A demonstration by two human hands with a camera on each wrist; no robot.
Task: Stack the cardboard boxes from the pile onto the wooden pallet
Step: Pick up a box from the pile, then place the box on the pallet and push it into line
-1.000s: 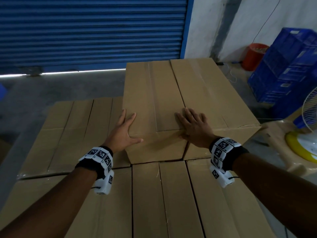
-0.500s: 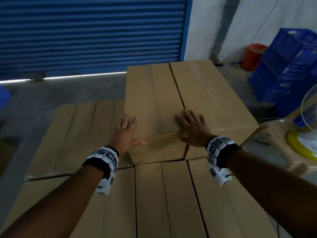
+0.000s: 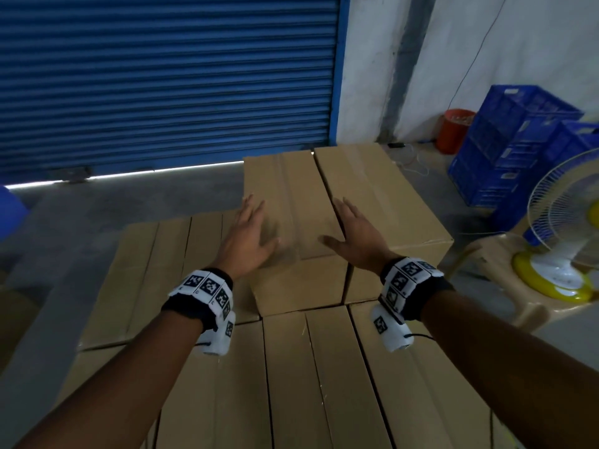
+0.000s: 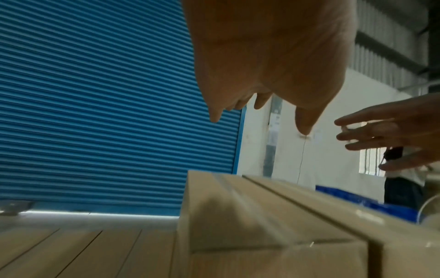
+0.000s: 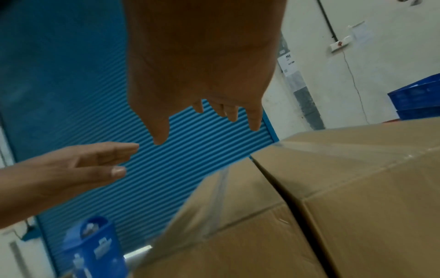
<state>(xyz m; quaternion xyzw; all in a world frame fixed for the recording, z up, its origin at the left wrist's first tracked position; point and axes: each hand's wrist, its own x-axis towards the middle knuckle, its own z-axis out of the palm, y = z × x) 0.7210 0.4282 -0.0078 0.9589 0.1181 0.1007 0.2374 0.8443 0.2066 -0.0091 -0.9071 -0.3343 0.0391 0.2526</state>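
Observation:
Two taped cardboard boxes sit side by side as an upper layer, the left box [image 3: 291,196] and the right box [image 3: 385,202], on a lower layer of boxes [image 3: 308,377]. My left hand [image 3: 249,234] hovers over the left box's near left edge with straight, spread fingers and holds nothing. Above the seam between the two upper boxes my right hand [image 3: 353,234] hangs flat and empty. The wrist views show both hands, the left [image 4: 262,75] and the right [image 5: 202,75], clear of the box tops [image 4: 250,216] [image 5: 233,216]. No pallet shows.
A blue roller shutter [image 3: 162,76] closes the far side. Stacked blue crates [image 3: 518,150] and an orange bucket [image 3: 455,129] stand at the right wall. A table fan [image 3: 564,241] sits on a beige plastic stool [image 3: 486,264]. Bare concrete floor [image 3: 64,228] lies to the left.
Both hands have lifted off the left upper box, where they lay flat on its near end. My view has tilted up and drawn back a little.

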